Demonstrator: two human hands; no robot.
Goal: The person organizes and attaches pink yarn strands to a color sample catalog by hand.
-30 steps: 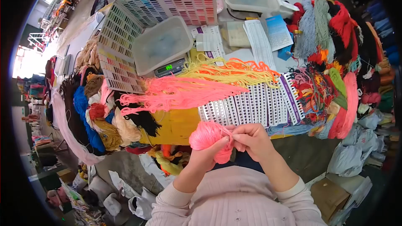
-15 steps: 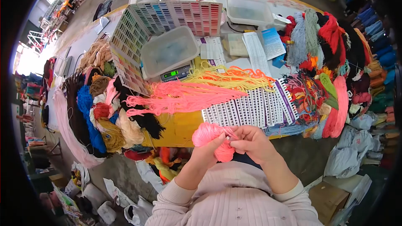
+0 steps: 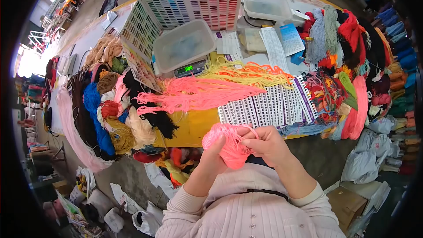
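The coral-pink bundle of looped yarn sits just in front of the yellow table edge, between both hands. Its long axis runs upper-left to lower-right.

The left hand cups it from beneath, fingers closed around it. The right hand pinches loose strands at its right side.

The strands look soft and tangled.

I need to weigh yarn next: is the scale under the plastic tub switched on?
On: the scale shows lit green digits on its display, just below the plastic tub.
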